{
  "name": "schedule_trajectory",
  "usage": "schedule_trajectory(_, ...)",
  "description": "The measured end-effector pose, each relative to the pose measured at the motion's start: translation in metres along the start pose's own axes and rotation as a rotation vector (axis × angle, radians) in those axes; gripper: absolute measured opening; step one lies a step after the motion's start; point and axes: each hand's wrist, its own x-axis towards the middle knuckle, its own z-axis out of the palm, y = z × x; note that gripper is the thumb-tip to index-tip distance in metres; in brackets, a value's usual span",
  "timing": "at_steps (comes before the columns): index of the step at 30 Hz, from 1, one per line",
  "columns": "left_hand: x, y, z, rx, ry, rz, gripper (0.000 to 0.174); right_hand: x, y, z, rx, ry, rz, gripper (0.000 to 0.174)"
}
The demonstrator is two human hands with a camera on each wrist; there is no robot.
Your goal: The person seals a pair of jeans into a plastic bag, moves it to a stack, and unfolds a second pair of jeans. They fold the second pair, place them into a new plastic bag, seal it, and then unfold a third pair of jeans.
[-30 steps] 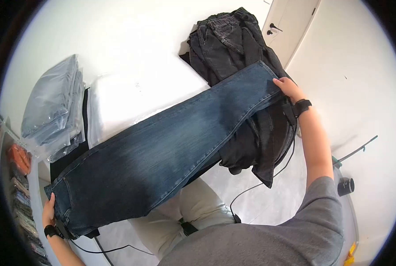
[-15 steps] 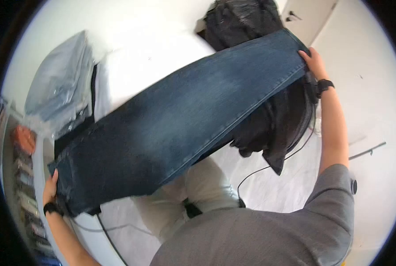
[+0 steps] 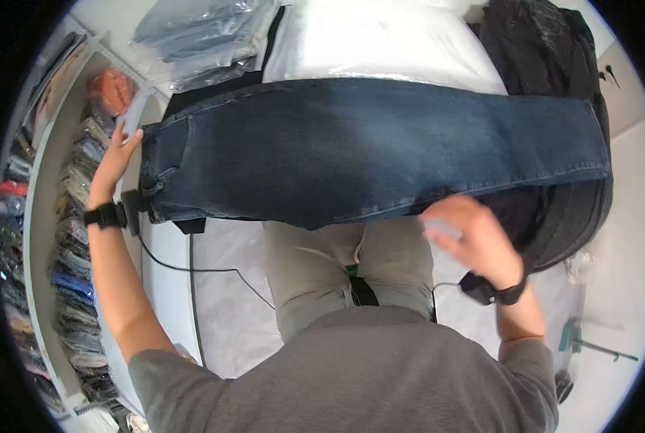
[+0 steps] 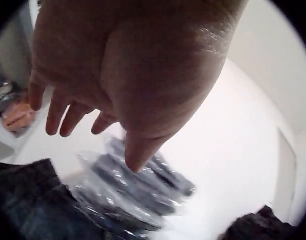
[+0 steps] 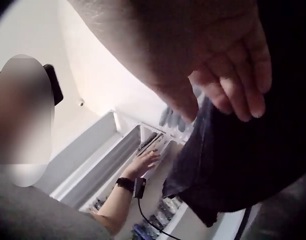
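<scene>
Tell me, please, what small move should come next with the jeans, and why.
Perhaps smooth the jeans with the right hand: they lie stretched out, that hand looks empty close by, and the left hand is open beside the waistband.

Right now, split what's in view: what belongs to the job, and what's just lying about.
Likely the job:
dark blue jeans, spread out
left grip, open beside them
right grip, near their edge

Apparently just lying about:
black garments, partly covered by the jeans
white plastic stack
bagged clothes
orange bundle
</scene>
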Motion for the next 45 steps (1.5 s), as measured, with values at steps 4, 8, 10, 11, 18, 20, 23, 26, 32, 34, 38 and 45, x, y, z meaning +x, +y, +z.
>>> schedule_trajectory(4, -0.104, 0.117, 0.022, 0.045, 0.122, 0.528, 0.034, 0.004, 0.008, 0.079, 0.597, -0.009, 0.419, 0.025)
schedule_trajectory(8, -0.167, 0.166, 0.091, -0.046, 0.091, 0.771, 0.032, 0.017, 0.006, 0.097, 1.191, 0.178, 0.704, 0.028)
schedule_trajectory(10, -0.187, 0.185, 0.132, -0.065, 0.044, 0.804, 0.038, 0.018, 0.003, 0.1, 1.323, 0.311, 0.735, 0.03)
schedule_trajectory(11, -0.197, 0.196, 0.151, -0.081, 0.047, 0.767, 0.05, 0.022, -0.005, 0.099, 1.29, 0.396, 0.69, 0.03)
schedule_trajectory(18, -0.192, 0.217, 0.194, 0.083, 0.193, 0.687, 0.063, 0.052, -0.008, 0.067, 0.658, 0.376, 0.47, 0.02)
schedule_trajectory(20, -0.179, 0.213, 0.177, -0.197, 0.06, 0.651, 0.048, 0.059, -0.003, 0.07, 0.704, 0.398, 0.184, 0.016)
schedule_trajectory(23, -0.164, 0.213, 0.157, -0.371, -0.143, 0.595, 0.049, 0.07, 0.004, 0.082, 0.551, 0.265, 0.071, 0.02)
schedule_trajectory(26, -0.156, 0.22, 0.143, -0.457, -0.329, 0.56, 0.043, 0.083, -0.011, 0.085, 0.482, -0.039, 0.166, 0.033)
schedule_trajectory(32, -0.149, 0.22, 0.132, -0.433, -0.516, 0.528, 0.048, 0.104, -0.019, 0.128, 0.151, -0.247, -0.278, 0.046)
schedule_trajectory(34, -0.146, 0.217, 0.134, -0.333, -0.641, 0.512, 0.044, 0.105, -0.027, 0.142, 0.145, -0.261, -0.245, 0.049)
schedule_trajectory(38, -0.138, 0.213, 0.124, -0.356, -0.714, 0.628, 0.039, 0.101, -0.017, 0.171, 0.105, -0.103, -0.137, 0.034)
schedule_trajectory(45, 0.007, 0.173, 0.126, 0.212, -0.226, 0.679, 0.039, 0.092, -0.031, 0.153, 0.024, -0.325, -0.081, 0.037)
